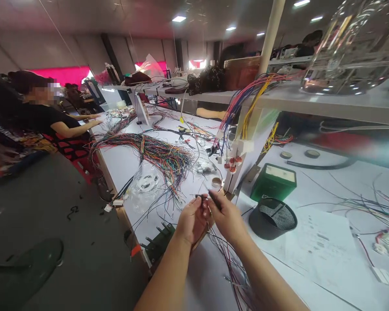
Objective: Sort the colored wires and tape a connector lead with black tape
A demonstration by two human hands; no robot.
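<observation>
My left hand (191,218) and my right hand (228,216) meet in front of me above the white table (311,268). The left fingers pinch a small dark connector (201,197) at the end of thin wires. The right fingers grip a thin dark tool or wire end (214,198) that points at that connector. A bundle of thin red and dark wires (233,268) hangs down from my hands across the table between my forearms. Both hands are closed.
A black mesh cup (272,218) and a green box (272,181) stand right of my hands. A big fan of coloured wires (155,153) lies to the left. Coloured wires (246,103) hang from the shelf. Printed paper (320,242) lies right. Another person (48,121) works far left.
</observation>
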